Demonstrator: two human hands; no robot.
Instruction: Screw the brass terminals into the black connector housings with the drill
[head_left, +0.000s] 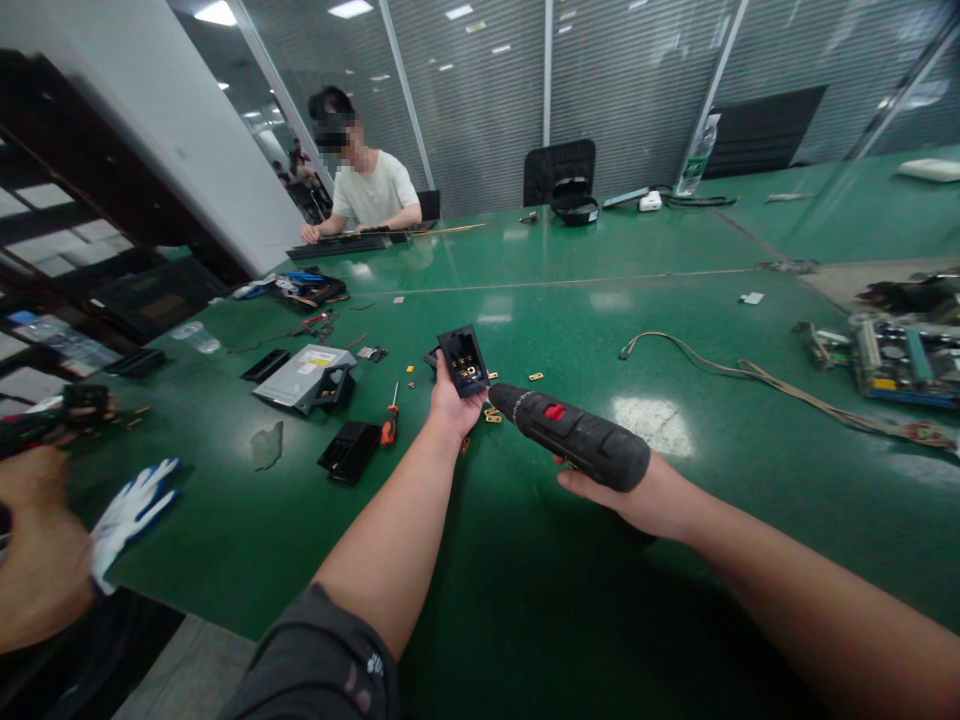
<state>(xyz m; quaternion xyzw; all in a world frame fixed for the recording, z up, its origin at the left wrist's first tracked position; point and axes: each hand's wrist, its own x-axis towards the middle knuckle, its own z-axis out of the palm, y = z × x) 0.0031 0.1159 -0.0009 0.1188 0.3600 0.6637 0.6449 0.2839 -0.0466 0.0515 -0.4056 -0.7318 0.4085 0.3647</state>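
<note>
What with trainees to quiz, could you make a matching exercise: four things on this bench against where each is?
Things:
1 drill
2 black housing
3 screwdriver
4 glove

Places:
a in left hand
b lying on table, just left of left hand
c in right hand
d at table's near left edge

Pairs: 1-c; 2-a; 3-b; 4-d

Electronics workshop: green bench (pixel 570 300), circuit boards (pixel 896 362).
</note>
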